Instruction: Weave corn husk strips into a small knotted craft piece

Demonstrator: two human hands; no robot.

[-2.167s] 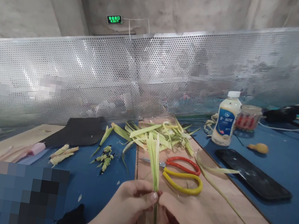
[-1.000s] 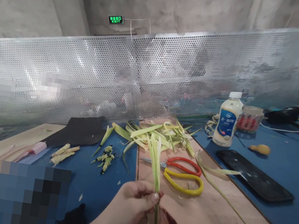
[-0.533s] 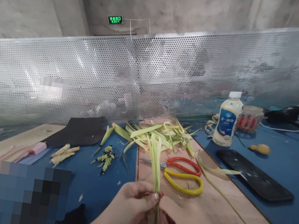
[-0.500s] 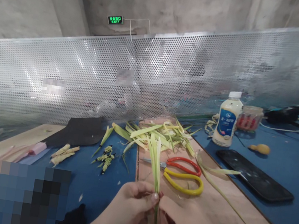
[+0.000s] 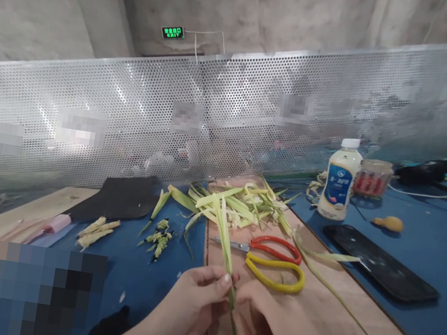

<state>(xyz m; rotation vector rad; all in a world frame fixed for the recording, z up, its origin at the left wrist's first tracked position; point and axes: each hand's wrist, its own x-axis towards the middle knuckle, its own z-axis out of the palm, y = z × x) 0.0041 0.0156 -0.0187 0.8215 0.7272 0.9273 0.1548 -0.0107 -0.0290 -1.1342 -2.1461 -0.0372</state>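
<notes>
A long pale green leaf strip rises from my hands, leaning up and left over the wooden board. My left hand pinches it between thumb and fingers. My right hand is curled around the strip's darker lower end, just right of the left; its fingertips are partly hidden. Beyond the hands lie scissors with one red and one yellow handle, blades pointing left. Behind them spreads a pile of cut leaf strips. A small knotted green piece rests on the blue table to the left.
On the right stand a white-capped bottle and a clear tub, with a black phone nearer. A thin stalk crosses the board. Dry husk pieces and a black sheet lie left. A perforated metal screen closes the back.
The strip leans further left, and its upper blades look narrower and closer together. My left hand has shifted slightly left; my right hand sits a little lower along the strip.
</notes>
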